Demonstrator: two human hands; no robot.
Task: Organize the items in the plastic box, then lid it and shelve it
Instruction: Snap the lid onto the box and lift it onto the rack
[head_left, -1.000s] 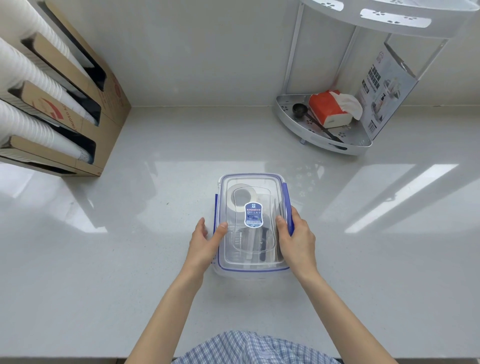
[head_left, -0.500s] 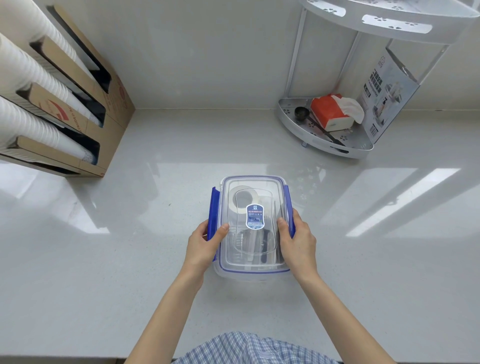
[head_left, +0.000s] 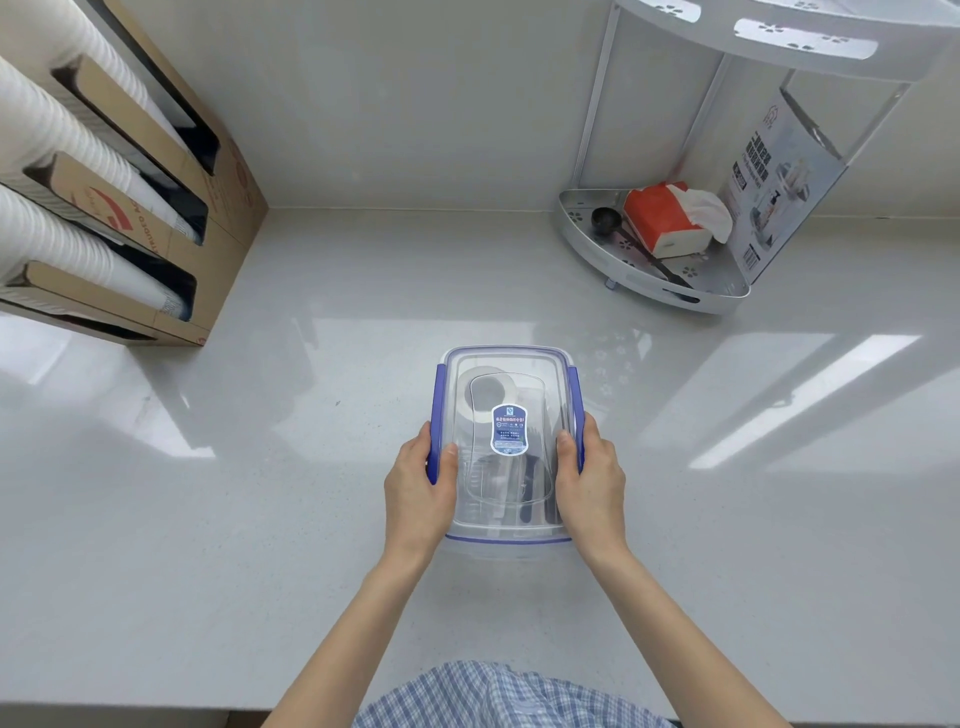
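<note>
A clear plastic box (head_left: 506, 512) with a clear lid, blue latches and a blue label sits on the white counter in front of me. Through the lid I see a white tape roll (head_left: 480, 397) and dark items lying inside. My left hand (head_left: 418, 480) grips the left side, thumb on the lid and fingers over the left blue latch (head_left: 435, 415). My right hand (head_left: 592, 478) grips the right side the same way at the right blue latch (head_left: 575, 400). Both latches lie folded down against the box.
A white corner shelf rack (head_left: 649, 283) stands at the back right, holding a red tissue pack (head_left: 665, 221), a black scoop (head_left: 605, 218) and a printed carton (head_left: 784, 182). A cardboard dispenser (head_left: 171, 208) with stacks of white cups fills the left.
The left blue latch, which stuck out half a second ago, now lies folded down under my left fingers. Both hands have closed tighter on the box sides.
</note>
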